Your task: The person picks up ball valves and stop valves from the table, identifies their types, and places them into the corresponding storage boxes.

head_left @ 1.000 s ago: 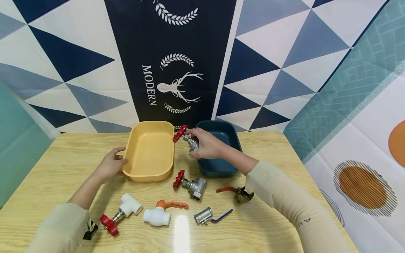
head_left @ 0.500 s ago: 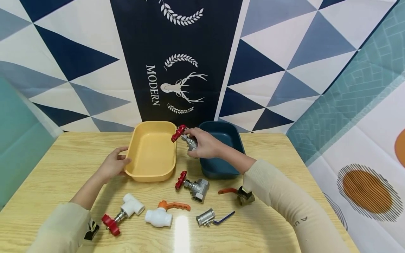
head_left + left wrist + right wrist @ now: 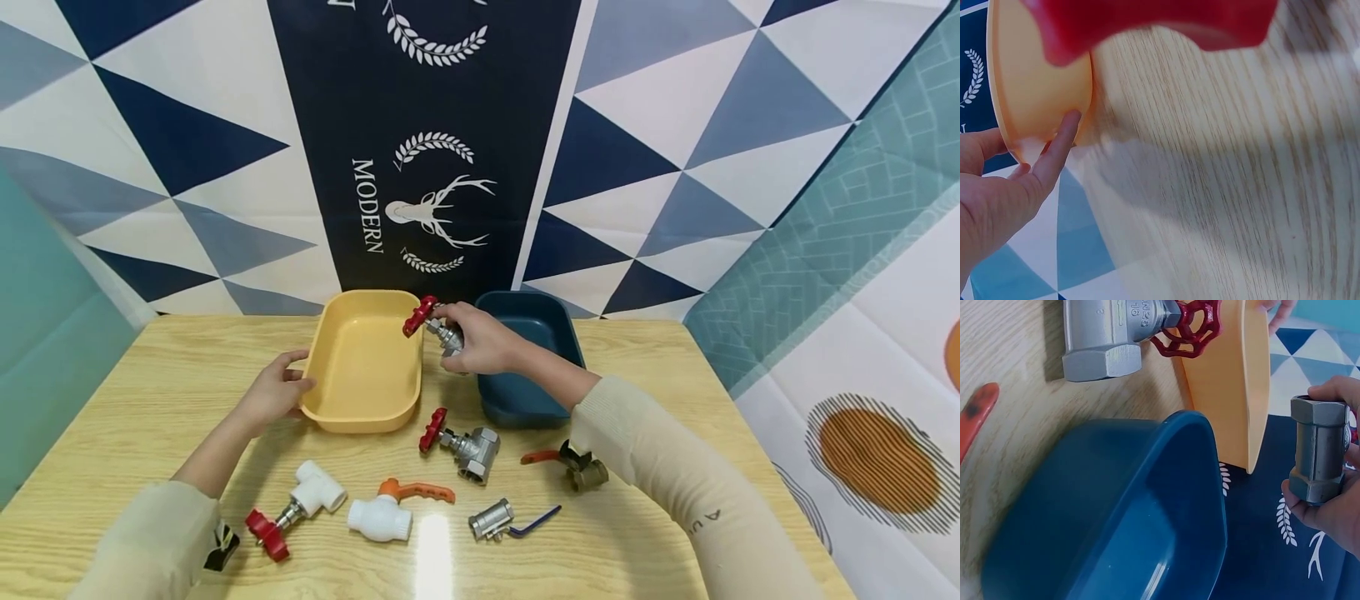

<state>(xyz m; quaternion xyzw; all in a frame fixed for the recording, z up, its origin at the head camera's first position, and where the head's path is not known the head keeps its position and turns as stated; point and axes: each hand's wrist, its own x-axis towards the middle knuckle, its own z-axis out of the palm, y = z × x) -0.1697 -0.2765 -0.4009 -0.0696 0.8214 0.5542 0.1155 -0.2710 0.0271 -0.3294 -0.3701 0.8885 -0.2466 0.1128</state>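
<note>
My right hand (image 3: 487, 337) holds a metal gate valve (image 3: 1320, 450) with a red handwheel (image 3: 420, 316) by its hex-ended body, raised between the two bins. The handwheel reaches the right rim of the yellow bin (image 3: 363, 421). My left hand (image 3: 273, 390) grips that bin at its left side, thumb at the rim. Below the right hand, a second metal gate valve (image 3: 476, 454) with a red handwheel lies on the table. The dark blue bin (image 3: 525, 414) stands under the right forearm, which covers part of it.
Along the front of the wooden table (image 3: 180, 367) lie a white tee valve (image 3: 315, 489) with a red handwheel, a white ball valve (image 3: 381, 518) with an orange lever, a metal valve (image 3: 492, 520) with a blue lever, and a brass valve (image 3: 587, 475) with a red lever.
The right hand and its gate valve have shifted slightly left, toward the yellow bin. The head view has turned a little left. The left hand keeps its place at the bin.
</note>
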